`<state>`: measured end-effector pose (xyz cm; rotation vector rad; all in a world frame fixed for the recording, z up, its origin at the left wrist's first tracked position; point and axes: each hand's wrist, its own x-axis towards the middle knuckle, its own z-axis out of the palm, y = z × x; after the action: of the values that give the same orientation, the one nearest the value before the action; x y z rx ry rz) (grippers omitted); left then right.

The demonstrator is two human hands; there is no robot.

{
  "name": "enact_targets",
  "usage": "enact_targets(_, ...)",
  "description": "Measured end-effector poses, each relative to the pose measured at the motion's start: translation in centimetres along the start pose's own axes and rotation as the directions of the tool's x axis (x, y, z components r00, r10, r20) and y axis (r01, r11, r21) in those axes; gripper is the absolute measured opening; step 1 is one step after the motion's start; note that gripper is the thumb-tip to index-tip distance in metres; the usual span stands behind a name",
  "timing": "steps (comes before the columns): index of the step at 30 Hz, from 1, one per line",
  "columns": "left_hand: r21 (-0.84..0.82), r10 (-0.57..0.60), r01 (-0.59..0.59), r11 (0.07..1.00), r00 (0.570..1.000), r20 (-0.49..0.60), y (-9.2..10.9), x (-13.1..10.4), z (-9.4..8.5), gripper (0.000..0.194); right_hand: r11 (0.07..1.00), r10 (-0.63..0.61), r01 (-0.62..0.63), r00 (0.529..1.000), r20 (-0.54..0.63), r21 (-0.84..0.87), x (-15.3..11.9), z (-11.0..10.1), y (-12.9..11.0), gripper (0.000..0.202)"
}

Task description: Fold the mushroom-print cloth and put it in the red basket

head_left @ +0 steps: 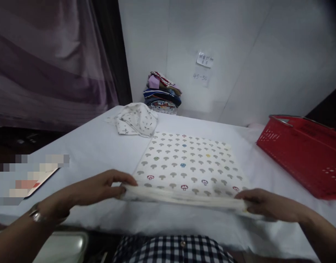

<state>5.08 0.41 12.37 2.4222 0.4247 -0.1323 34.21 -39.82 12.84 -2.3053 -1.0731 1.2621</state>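
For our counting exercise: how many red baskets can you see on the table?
1. The red basket sits on the white table at the right, beyond the right hand. Its far end runs out of view, so others may be hidden.

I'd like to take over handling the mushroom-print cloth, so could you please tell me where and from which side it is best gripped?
Grip the mushroom-print cloth along its near edge, at the two near corners, coming from the person's side of the table. That edge is already bunched and lifted off the surface, where the left hand and right hand pinch it. The rest lies flat, offering little for fingers to get under.
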Motion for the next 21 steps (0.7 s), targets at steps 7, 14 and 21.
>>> enact_targets(7, -0.430, -0.006, -0.056, 0.901, 0.990, -0.143, 0.4, 12.4, -3.0, 0.042, 0.994, -0.068, 0.051, 0.982, -0.179, -0.094, 6.1, -10.2, 0.6, 0.051)
enact_targets(14, -0.342, -0.223, 0.115, 0.933, 0.929, -0.296, -1.5, 23.1, -0.7, 0.038, 0.968, -0.058, -0.022, 0.949, -0.311, -0.248, 16.7, -14.3, 1.5, 0.039)
enact_targets(21, -0.204, -0.263, 0.195, 0.959, 0.880, -0.395, -2.7, 25.5, 0.2, 0.037, 0.945, -0.121, -0.018, 0.909, -0.399, -0.327, 20.1, -13.7, 3.8, 0.034)
